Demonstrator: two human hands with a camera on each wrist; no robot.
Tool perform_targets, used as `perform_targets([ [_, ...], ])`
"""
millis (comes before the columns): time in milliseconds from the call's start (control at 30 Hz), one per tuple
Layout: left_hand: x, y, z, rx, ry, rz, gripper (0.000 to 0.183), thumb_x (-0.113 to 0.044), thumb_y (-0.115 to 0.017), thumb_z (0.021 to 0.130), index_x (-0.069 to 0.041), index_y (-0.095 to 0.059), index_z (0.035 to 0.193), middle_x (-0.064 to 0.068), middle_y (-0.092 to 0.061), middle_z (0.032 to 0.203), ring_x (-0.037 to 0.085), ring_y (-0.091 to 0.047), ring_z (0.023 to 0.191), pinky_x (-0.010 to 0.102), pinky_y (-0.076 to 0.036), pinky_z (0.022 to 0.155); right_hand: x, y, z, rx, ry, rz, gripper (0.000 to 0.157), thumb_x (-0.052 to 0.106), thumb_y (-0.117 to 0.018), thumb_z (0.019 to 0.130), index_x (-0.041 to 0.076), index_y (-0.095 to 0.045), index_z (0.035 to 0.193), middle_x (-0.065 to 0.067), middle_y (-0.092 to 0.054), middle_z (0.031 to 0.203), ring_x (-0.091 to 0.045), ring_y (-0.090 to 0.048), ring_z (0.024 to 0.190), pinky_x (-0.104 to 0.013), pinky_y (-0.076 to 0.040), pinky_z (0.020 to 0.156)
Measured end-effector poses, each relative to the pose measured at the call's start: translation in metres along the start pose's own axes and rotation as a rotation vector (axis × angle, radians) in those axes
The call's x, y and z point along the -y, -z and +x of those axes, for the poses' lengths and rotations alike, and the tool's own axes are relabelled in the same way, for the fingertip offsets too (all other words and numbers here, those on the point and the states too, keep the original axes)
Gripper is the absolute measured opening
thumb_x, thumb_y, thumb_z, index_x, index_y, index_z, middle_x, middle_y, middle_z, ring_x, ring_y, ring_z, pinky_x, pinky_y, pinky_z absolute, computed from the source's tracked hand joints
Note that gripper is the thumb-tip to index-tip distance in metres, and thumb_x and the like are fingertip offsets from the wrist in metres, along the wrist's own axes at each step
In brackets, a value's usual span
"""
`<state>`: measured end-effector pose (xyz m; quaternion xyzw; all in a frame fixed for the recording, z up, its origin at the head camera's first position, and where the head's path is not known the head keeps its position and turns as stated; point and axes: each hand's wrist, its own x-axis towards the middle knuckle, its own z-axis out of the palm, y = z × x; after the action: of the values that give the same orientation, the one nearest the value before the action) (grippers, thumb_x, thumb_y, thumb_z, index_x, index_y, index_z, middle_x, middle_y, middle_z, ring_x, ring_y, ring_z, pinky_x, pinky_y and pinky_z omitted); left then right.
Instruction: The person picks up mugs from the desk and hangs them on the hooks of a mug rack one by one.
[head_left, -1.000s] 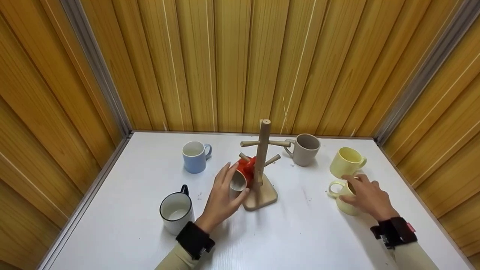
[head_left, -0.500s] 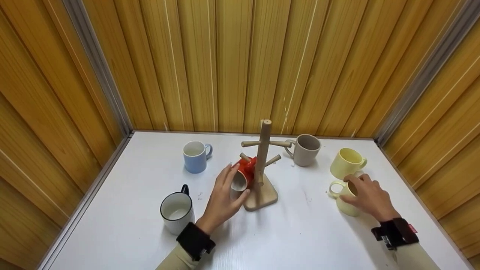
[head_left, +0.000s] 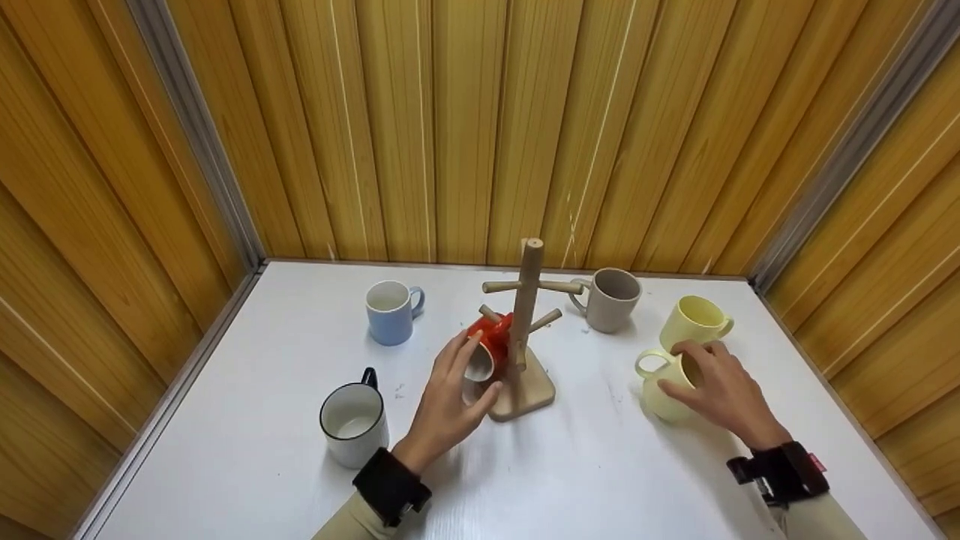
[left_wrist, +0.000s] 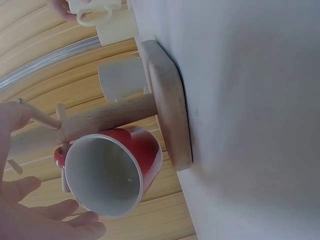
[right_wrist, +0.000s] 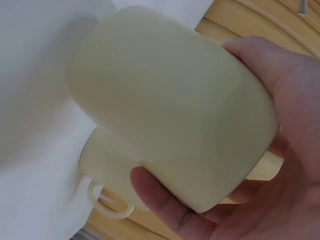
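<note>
In the head view my right hand [head_left: 727, 394] grips a pale yellow mug [head_left: 664, 394] around its rim end, the handle pointing away from the palm. From the right wrist, thumb and fingers show on either side of the mug body [right_wrist: 170, 100], which is tilted. A red mug [head_left: 497, 349] hangs by its handle from a lower peg of a wooden mug tree [head_left: 528, 300], its mouth toward my left hand [head_left: 444, 401]. That hand stays beside the mug with fingers spread loosely; the left wrist view shows the fingertips [left_wrist: 92, 227] close to the white rim.
A second yellow mug [head_left: 694, 321] stands just behind the held one. A grey-brown mug [head_left: 611, 304] is at the back right, a blue mug [head_left: 390, 319] at the back left. Near my left forearm stands a white mug with black rim [head_left: 356, 435]. Wood-patterned walls [head_left: 457, 135] enclose the table.
My right hand has taken the pale yellow mug up and a little to the left, tilting it. The left hand and the red mug are almost unmoved.
</note>
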<state>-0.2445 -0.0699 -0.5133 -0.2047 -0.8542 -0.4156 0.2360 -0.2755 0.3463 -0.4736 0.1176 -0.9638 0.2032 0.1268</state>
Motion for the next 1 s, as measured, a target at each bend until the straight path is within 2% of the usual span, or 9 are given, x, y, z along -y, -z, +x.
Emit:
perform_targets([
  [167, -0.002, -0.001, -0.003, -0.009, -0.024, 0.002, 0.073, -0.024, -0.078, 0.091, -0.007, -0.044, 0.154, 0.022, -0.040, 0.158, 0.035, -0.038, 0.146, 0.050, -0.040, 0.114, 0.018, -0.011, 0.002, -0.094, 0.064, 0.097, 0.050, 0.032, -0.088, 0.081, 0.009, -0.065, 0.119, -0.020, -0.059, 0.112, -0.039, -0.059, 0.099, -0.058, -0.049, 0.082],
  [400, -0.008, -0.004, -0.009, -0.010, -0.035, -0.030, 0.072, -0.024, -0.077, 0.093, -0.004, -0.044, 0.154, 0.020, -0.043, 0.156, 0.032, -0.040, 0.145, 0.049, -0.038, 0.116, 0.046, -0.026, 0.001, -0.194, 0.153, 0.193, 0.049, 0.025, -0.092, 0.076, 0.010, -0.067, 0.114, -0.010, -0.062, 0.103, -0.025, -0.058, 0.092, -0.048, -0.048, 0.080],
  [567, -0.015, -0.007, -0.012, 0.009, -0.046, -0.091, 0.071, -0.025, -0.076, 0.094, 0.000, -0.043, 0.152, 0.017, -0.047, 0.154, 0.029, -0.046, 0.142, 0.049, -0.040, 0.114, 0.068, -0.033, -0.002, -0.190, 0.176, 0.251, 0.050, 0.027, -0.093, 0.075, 0.013, -0.067, 0.116, -0.003, -0.062, 0.103, -0.019, -0.057, 0.092, -0.043, -0.047, 0.082],
  [767, -0.020, -0.011, -0.016, 0.037, -0.031, -0.167, 0.055, -0.024, -0.079, 0.092, -0.003, -0.054, 0.136, 0.007, -0.067, 0.131, 0.022, -0.064, 0.122, 0.043, -0.051, 0.105, 0.092, -0.040, -0.007, -0.171, 0.184, 0.331, 0.052, 0.027, -0.093, 0.075, 0.016, -0.067, 0.118, 0.003, -0.064, 0.112, -0.016, -0.060, 0.105, -0.035, -0.046, 0.090],
  [867, -0.021, -0.014, -0.020, 0.082, -0.016, -0.197, 0.048, -0.029, -0.079, 0.092, -0.009, -0.057, 0.130, 0.004, -0.069, 0.124, 0.023, -0.067, 0.115, 0.042, -0.053, 0.100, 0.102, -0.045, -0.011, -0.152, 0.178, 0.365, 0.052, 0.028, -0.094, 0.075, 0.017, -0.067, 0.118, 0.007, -0.064, 0.113, -0.013, -0.059, 0.105, -0.031, -0.048, 0.088],
  [1000, -0.023, -0.018, -0.023, 0.188, 0.025, -0.265, 0.060, -0.039, -0.079, 0.091, -0.010, -0.055, 0.138, 0.006, -0.068, 0.128, 0.027, -0.066, 0.117, 0.044, -0.056, 0.097, 0.112, -0.051, -0.017, -0.125, 0.178, 0.410, 0.051, 0.028, -0.094, 0.075, 0.020, -0.067, 0.117, 0.010, -0.063, 0.113, -0.011, -0.059, 0.102, -0.031, -0.050, 0.085],
])
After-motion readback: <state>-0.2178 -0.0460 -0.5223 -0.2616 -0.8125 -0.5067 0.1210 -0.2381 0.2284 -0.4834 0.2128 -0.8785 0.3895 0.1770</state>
